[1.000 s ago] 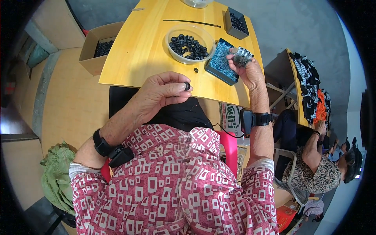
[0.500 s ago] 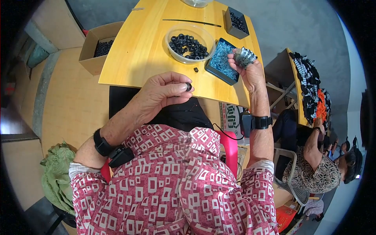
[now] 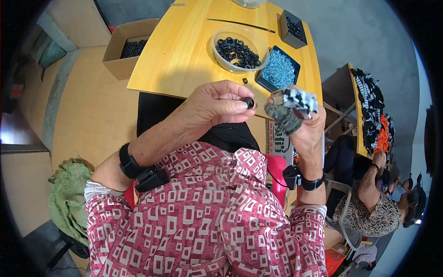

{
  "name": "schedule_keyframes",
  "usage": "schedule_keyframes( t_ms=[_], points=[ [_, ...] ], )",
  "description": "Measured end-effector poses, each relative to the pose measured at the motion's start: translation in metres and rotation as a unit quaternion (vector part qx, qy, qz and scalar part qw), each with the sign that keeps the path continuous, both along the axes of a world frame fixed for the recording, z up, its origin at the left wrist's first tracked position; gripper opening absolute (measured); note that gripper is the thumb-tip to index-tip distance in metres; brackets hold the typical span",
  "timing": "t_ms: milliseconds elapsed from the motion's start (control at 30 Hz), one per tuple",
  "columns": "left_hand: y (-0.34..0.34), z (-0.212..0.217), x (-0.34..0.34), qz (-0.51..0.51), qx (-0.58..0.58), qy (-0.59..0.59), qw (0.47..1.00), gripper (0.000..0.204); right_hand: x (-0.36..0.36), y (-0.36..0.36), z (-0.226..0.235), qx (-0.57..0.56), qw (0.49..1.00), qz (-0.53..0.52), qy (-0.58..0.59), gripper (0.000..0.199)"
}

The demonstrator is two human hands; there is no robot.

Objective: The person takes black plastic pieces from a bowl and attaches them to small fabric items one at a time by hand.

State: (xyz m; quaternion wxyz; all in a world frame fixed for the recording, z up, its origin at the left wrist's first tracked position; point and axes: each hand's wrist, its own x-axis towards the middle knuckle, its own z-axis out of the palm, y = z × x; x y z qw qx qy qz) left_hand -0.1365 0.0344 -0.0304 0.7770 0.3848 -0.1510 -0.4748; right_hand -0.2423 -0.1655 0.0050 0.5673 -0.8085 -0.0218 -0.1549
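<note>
Between thumb and fingertips my left hand (image 3: 217,104) pinches a small black ring (image 3: 248,102), held up over the table's near edge. Close by on its right, my right hand (image 3: 310,127) is closed around a bundle: black-and-white cloth (image 3: 300,99) on top and a rough grey-green lump (image 3: 282,117) below. What that lump is, I cannot make out. Beyond the hands stands a clear round tub (image 3: 223,64) with several black rings inside. Beside it is a black tray (image 3: 258,81) of small clear-blue pieces. A single small black piece (image 3: 245,80) lies on the table.
On the yellow table (image 3: 170,41) are a thin dark rod (image 3: 240,25) and a grey box (image 3: 300,45) of black parts. A cardboard box (image 3: 115,69) of black parts stands left. At right, another person (image 3: 376,203) works by a table with striped and orange cloth.
My right hand has come from above the tray toward me, bringing the bundle near the black ring. The left hand, still pinching the ring, has shifted right in the picture.
</note>
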Motion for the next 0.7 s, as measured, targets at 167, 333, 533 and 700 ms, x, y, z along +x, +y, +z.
schedule_keyframes(
  t_ms=[167,333,533,700],
  points=[
    [-0.001,0.004,-0.002,-0.002,0.011,-0.022,1.0,0.026,0.0,0.012,-0.002,-0.059,0.996,0.008,-0.072,0.035],
    [-0.001,0.004,-0.004,0.008,0.031,-0.037,0.999,0.026,0.004,0.022,0.002,-0.135,0.985,0.011,-0.108,0.02],
    [-0.002,0.0,-0.003,0.014,0.038,-0.031,0.999,0.025,0.004,0.025,0.004,-0.209,0.972,0.007,-0.11,0.021],
    [-0.002,-0.003,-0.001,-0.002,0.021,0.023,1.0,0.026,-0.001,0.026,0.001,-0.174,0.978,-0.021,-0.116,0.019]
  ],
)
